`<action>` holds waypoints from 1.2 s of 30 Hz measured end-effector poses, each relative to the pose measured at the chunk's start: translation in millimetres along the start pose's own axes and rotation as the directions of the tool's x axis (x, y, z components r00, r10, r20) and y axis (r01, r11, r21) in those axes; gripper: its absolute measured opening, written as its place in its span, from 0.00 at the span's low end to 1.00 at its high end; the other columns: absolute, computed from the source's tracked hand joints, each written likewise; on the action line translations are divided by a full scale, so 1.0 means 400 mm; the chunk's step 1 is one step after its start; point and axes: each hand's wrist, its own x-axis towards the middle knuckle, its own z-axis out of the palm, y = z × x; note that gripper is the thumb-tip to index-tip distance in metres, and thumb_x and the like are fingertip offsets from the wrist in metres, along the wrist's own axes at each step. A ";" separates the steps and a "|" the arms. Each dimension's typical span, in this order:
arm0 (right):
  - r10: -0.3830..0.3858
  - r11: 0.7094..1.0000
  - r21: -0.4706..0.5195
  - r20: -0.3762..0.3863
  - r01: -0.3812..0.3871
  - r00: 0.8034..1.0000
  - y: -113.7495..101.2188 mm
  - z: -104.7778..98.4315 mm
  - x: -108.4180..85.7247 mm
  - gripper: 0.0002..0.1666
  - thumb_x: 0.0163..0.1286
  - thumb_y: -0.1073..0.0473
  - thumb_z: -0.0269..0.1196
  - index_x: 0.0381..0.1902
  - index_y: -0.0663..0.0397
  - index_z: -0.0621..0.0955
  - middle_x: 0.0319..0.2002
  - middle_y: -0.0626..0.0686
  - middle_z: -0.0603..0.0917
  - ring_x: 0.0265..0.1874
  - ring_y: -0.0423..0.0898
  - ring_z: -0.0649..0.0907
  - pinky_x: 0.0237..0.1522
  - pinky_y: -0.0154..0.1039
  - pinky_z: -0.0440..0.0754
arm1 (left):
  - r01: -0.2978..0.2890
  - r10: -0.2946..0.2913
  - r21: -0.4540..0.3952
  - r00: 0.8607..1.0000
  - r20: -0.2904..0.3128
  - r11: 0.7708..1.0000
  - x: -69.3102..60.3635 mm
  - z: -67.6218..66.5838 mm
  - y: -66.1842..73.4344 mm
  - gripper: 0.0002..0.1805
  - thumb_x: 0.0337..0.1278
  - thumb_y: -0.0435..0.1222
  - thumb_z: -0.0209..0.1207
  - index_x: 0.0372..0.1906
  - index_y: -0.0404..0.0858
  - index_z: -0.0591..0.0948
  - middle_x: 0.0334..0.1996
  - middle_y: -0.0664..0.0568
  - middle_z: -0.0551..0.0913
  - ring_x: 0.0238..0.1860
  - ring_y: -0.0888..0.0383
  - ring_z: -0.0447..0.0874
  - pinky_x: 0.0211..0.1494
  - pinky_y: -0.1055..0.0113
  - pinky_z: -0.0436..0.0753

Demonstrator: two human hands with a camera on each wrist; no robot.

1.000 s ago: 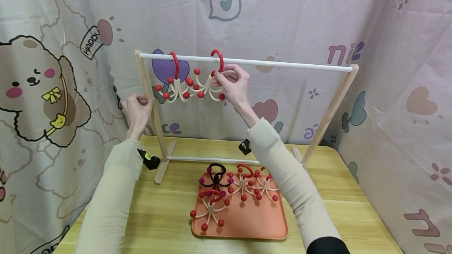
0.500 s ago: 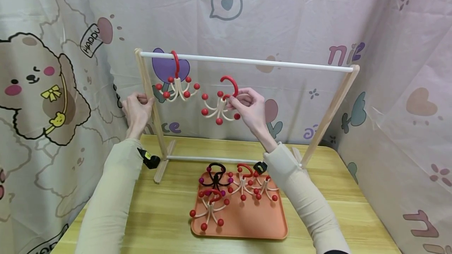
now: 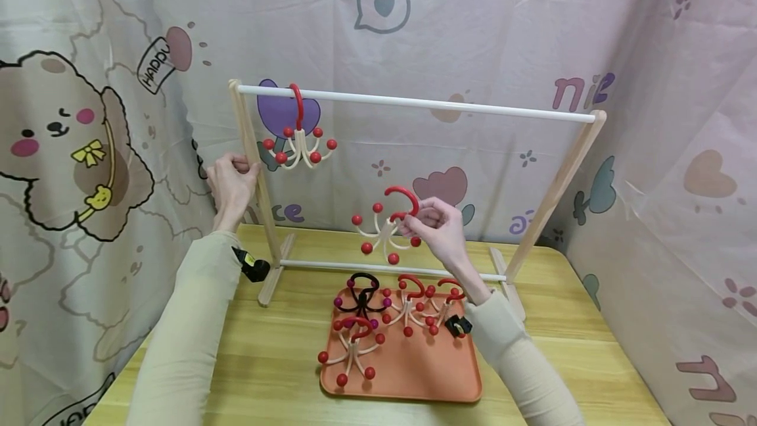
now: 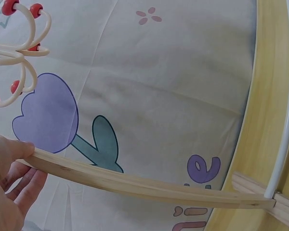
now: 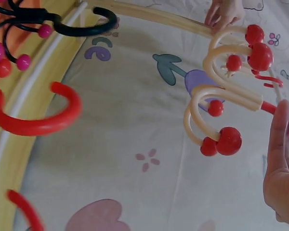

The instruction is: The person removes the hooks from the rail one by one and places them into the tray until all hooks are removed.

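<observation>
My left hand [image 3: 232, 188] grips the left wooden post of the rack; in the left wrist view thumb and fingers lie around the post [image 4: 111, 178]. My right hand [image 3: 439, 230] pinches a cream hanger with a red hook [image 3: 408, 196] and red balls, held below the rack's white top bar [image 3: 414, 102], apart from it. The right wrist view shows this hanger [image 5: 231, 94] beside my right hand [image 5: 282, 168]. Another red-hooked hanger [image 3: 300, 143] hangs on the bar near its left end.
An orange tray [image 3: 426, 373] on the wooden table holds a black hanger [image 3: 363, 300] with magenta balls and several red-hooked ones [image 3: 353, 349]. The rack's lower white bar [image 3: 355, 267] runs behind the tray, and its right post [image 3: 552, 199] stands right of my right hand.
My right hand has moved down and to the right from the top bar, carrying the hanger, whose hook is now well below the bar. My left hand remains on the post.
</observation>
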 end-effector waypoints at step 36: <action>0.029 0.999 0.028 0.398 -0.044 0.917 0.163 -0.124 -0.285 0.06 0.64 0.77 0.61 0.39 0.71 0.77 0.28 0.76 0.82 0.26 0.41 0.89 0.27 0.47 0.88 | 0.031 -0.031 0.003 0.999 0.017 1.000 0.003 0.005 0.002 0.17 0.65 0.41 0.63 0.48 0.30 0.82 0.44 0.38 0.83 0.60 0.42 0.69 0.67 0.50 0.65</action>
